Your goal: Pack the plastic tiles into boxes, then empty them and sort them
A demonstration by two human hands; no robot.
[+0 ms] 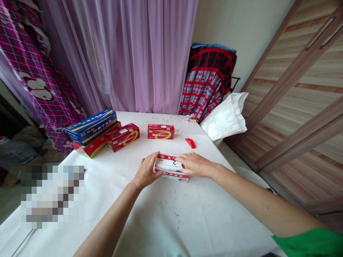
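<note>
white-clothed table (pixel 166 221) in a small room, lilac curtain (pixel 128 53) behind, wooden wardrobe doors (pixel 300 107) to the right.

both hands on one red-and-white box (pixel 170 167), near the table's middle, straight ahead of the person. box lies flat, long axis running left to right across the view, far end tipped slightly away on the left.

left hand (pixel 147 170): curled around the box's left end, thumb on the near side, fingers over the top edge. partly closed, gripping or steadying; cannot tell if the box is lifted off the cloth.

right hand (pixel 195 164): laid flat over the right end, fingers extended leftward along the top, pressing rather than clasping. both hands about equally near; each has its own end.

farther back: small red item (pixel 190 143) just beyond the right hand, a red box (pixel 160 131) behind, another red box (pixel 122 136) to its left, touching a stack topped by a blue box (pixel 92 126). white plastic bag (pixel 226 117) at the far right edge.
</note>
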